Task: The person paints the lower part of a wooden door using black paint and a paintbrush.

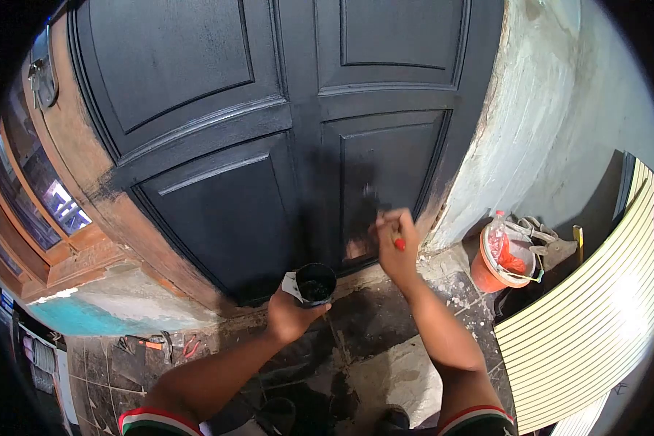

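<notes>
My left hand (286,317) is wrapped round a small cup of black paint (317,283), and a white piece shows at the cup's left side. In my right hand (400,254) is a paintbrush (400,244); its red handle end sticks out from the fist toward me. The brush head is mostly hidden by the hand and blends into the dark panel. Before both hands stands a panelled door (218,211), coated in black. A brownish bare patch (357,248) shows at the bottom of its right lower panel, close to my right hand.
At right, an orange bucket (487,272) holds a plastic bottle (498,229) and rags. Ribbed cream panelling (574,327) leans nearby. Hand tools, including a hammer (167,345) and red-handled pliers (191,346), lie on the dark tiles at left. A wooden window frame (69,251) borders the door's left.
</notes>
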